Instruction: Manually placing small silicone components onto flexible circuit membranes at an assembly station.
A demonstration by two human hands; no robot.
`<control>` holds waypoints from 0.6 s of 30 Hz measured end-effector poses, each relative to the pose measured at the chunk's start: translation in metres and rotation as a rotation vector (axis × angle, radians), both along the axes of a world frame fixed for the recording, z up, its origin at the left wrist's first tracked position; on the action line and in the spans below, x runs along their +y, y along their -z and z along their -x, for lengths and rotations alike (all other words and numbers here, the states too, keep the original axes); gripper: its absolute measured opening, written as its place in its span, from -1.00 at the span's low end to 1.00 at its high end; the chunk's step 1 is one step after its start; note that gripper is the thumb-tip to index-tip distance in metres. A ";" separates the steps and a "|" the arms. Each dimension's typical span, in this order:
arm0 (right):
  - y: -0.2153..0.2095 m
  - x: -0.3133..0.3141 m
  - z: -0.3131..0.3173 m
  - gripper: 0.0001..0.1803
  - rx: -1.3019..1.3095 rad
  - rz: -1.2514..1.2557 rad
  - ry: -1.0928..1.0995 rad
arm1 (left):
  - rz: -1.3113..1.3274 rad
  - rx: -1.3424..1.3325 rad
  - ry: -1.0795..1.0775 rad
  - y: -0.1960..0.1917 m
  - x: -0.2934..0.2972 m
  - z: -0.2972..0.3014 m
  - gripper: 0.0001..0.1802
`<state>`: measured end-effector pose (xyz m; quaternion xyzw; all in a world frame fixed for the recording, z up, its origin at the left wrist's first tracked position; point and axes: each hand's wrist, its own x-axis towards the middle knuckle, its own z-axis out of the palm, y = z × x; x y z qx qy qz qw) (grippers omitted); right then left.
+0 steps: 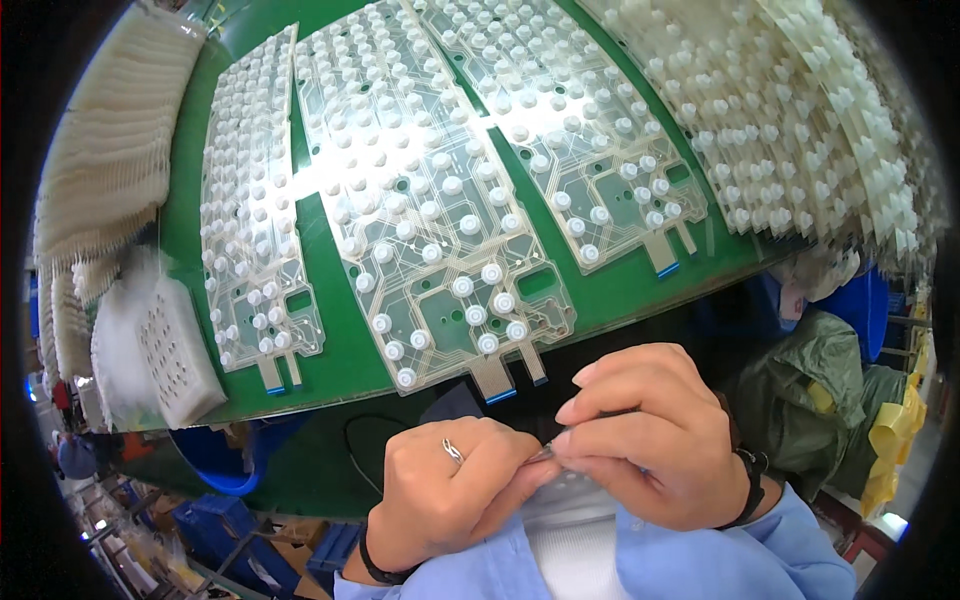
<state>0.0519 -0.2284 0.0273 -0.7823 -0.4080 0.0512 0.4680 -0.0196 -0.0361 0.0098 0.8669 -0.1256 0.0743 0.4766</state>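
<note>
My left hand [455, 485], with a ring on one finger, is closed in front of my chest. Its thumb and forefinger pinch something small and greyish. My right hand [650, 435] meets it there, thumb and forefinger pressed together at the same spot. A translucent, dotted material [572, 488] shows just below the fingertips; its kind is unclear. Beyond my hands, three clear keyboard membrane sheets with white rubber domes lie on the green table: a left sheet [250, 235], a middle sheet [420, 215] and a right sheet [625, 170]. Their connector tails point toward me.
Membrane stacks stand at left [120, 150] and right [800, 130]. A white perforated block [180, 350] sits at the table's left front corner. Below are a blue bin [225, 475] and blue crates [235, 540]; a dark green bag [820, 375] hangs at right beside yellow plastic [895, 430].
</note>
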 end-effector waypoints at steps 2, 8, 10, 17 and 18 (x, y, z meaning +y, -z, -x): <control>-0.006 -0.001 -0.002 -0.80 -0.055 -0.001 -0.006 | -0.005 -0.007 0.008 -0.001 0.003 -0.003 -0.77; -0.013 -0.003 -0.035 -0.89 0.207 -0.116 0.162 | -0.203 -0.080 -0.111 0.000 0.023 -0.013 -0.67; -0.006 0.000 -0.047 -0.92 0.352 -0.113 0.217 | -0.315 -0.050 -0.133 0.003 0.032 -0.016 -0.67; 0.004 0.019 -0.065 -0.93 0.512 0.117 0.259 | -0.295 0.041 -0.007 0.010 0.032 -0.010 -0.68; 0.004 0.023 -0.066 -0.94 0.491 0.131 0.280 | -0.299 0.032 -0.008 0.011 0.032 -0.010 -0.68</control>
